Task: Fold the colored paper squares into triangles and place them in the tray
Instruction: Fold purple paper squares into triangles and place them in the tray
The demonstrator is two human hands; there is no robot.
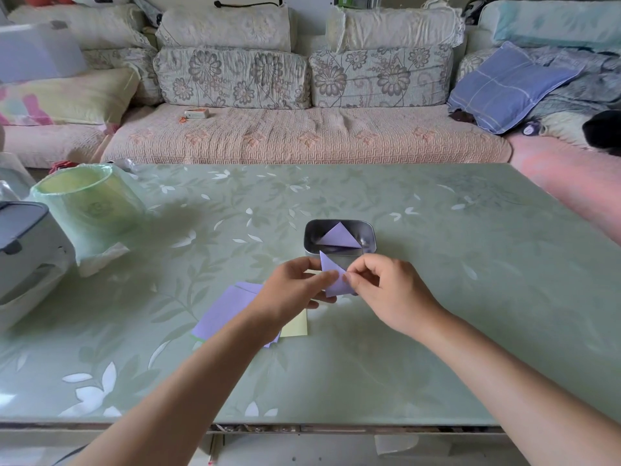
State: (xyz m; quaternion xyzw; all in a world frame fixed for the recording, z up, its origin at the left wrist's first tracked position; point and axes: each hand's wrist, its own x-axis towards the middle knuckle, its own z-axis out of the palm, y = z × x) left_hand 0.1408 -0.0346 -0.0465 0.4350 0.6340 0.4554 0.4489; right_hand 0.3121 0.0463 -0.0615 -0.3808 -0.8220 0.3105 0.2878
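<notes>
Both hands meet over the middle of the bench (453,297), just short of the tray (369,234), and share one purple paper triangle (331,279). The left hand (295,285) has its thumb laid across the triangle's face with the fingers curled behind it. The right hand (386,284) pinches the triangle's right edge between thumb and forefinger, the other fingers loosely bent. The triangle stands tilted, its upper point reaching up to the tray's near wall as seen from the head camera; whether paper and metal touch I cannot tell.

The tray is a small metal tin with rounded corners, set near the centre of the bench. A second purple triangle (339,237) lies inside it, leaning against the far wall.

Under the left wrist, towards the near edge, lies a loose pile of purple squares (225,309), with a yellow square (297,326) showing at its right side and a sliver of green at its near left corner.

The right half of the bench, out to the right edge and far right corner, is bare glass, as is the strip along the near edge. The far left corner holds a green bin (87,200) lined with a bag, and a grey appliance (23,243) sits at the left edge, both well apart from the hands. A sofa (302,136) runs beyond the far edge.
</notes>
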